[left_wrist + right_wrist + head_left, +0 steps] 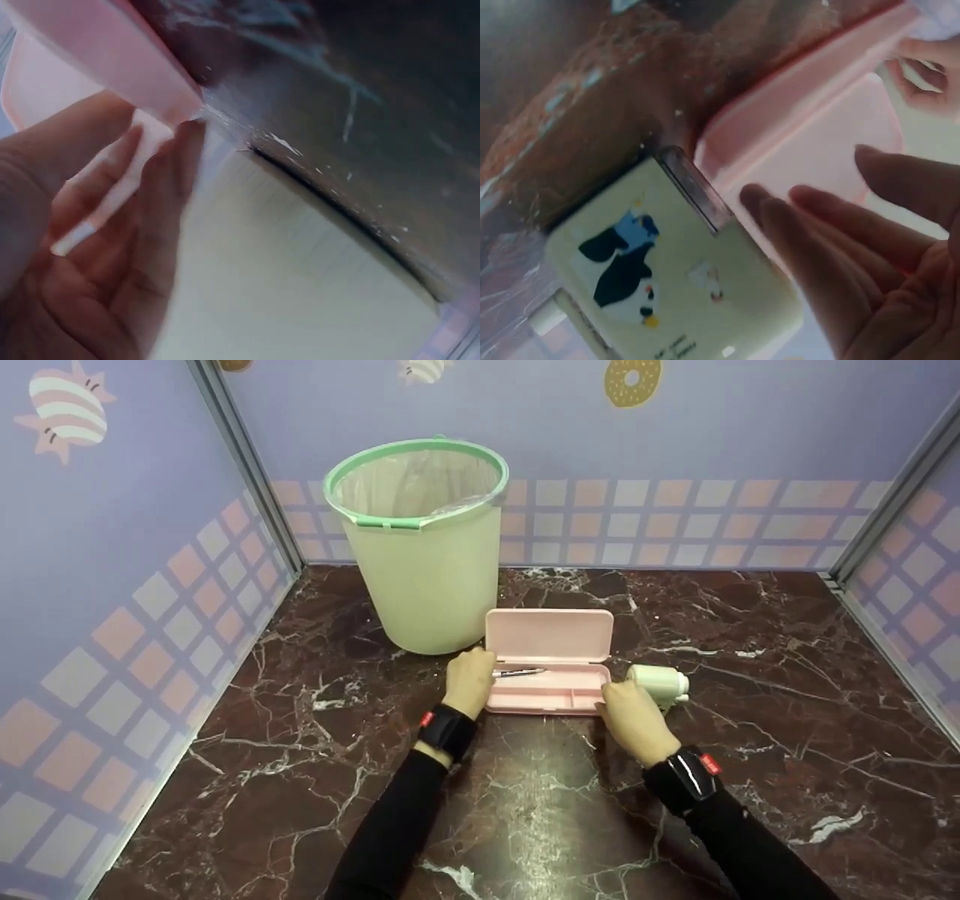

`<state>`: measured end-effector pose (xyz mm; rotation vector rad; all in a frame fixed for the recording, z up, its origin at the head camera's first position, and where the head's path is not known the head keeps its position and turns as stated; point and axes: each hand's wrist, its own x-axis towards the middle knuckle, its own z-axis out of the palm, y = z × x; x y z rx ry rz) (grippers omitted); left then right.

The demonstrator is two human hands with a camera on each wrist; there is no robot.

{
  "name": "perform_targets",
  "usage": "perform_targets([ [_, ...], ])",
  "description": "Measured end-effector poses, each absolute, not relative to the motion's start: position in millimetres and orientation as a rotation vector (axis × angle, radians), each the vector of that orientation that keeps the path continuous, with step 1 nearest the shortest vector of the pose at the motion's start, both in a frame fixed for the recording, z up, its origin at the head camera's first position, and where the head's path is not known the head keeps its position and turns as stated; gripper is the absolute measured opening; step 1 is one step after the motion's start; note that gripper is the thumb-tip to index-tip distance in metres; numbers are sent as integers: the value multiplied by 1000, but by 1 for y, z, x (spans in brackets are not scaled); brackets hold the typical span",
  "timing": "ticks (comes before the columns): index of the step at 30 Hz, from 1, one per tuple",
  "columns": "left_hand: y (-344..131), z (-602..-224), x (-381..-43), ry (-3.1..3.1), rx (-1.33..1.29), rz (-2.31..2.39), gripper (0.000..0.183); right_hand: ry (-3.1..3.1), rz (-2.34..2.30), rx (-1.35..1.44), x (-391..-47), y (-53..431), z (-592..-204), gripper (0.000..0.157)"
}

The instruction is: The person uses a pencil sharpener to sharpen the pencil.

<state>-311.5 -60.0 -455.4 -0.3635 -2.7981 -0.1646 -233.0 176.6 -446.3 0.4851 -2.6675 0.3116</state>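
An opened pink pencil case (536, 679) lies on the table, its lid (549, 636) standing up at the back. At its left end my left hand (469, 681) holds a slim pen (521, 672), whose tip points right over the case. In the left wrist view the pen's pale end (71, 238) shows inside the hand, and a fingertip is right at the case's corner. My right hand (637, 718) is at the case's right end, thumb apart from the extended fingers in the right wrist view.
Just right of the case stands a pale green boxy gadget (654, 682) with cartoon pictures and a white end piece. A tall pale green bin (431, 577) with a liner stands behind the left hand. Patterned panels (697, 450) wall the table at back and sides.
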Motion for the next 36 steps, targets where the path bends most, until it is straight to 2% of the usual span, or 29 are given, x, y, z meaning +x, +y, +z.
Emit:
perform_targets([
  [3, -64, -455, -310, -2840, -285, -262, 21, -2639, 200, 455, -236, 172, -452, 16],
  [8, -71, -454, -311, -2864, -289, -400, 13, -2641, 120, 398, -243, 167, -458, 7],
  [12, -76, -451, -311, -2904, -291, -455, 12, -2663, 173, 382, -248, 165, -460, 5],
  [19, -94, -449, -318, -3026, -308, -324, 25, -2738, 309, 377, -248, 155, -458, 8],
  [24, -105, -431, -310, -3163, -229, -273, 35, -2755, 359, 424, -242, 143, -455, 12],
  [36, -122, -418, -308, -3308, -70, -225, 48, -2747, 430, 492, -234, 125, -453, 14],
])
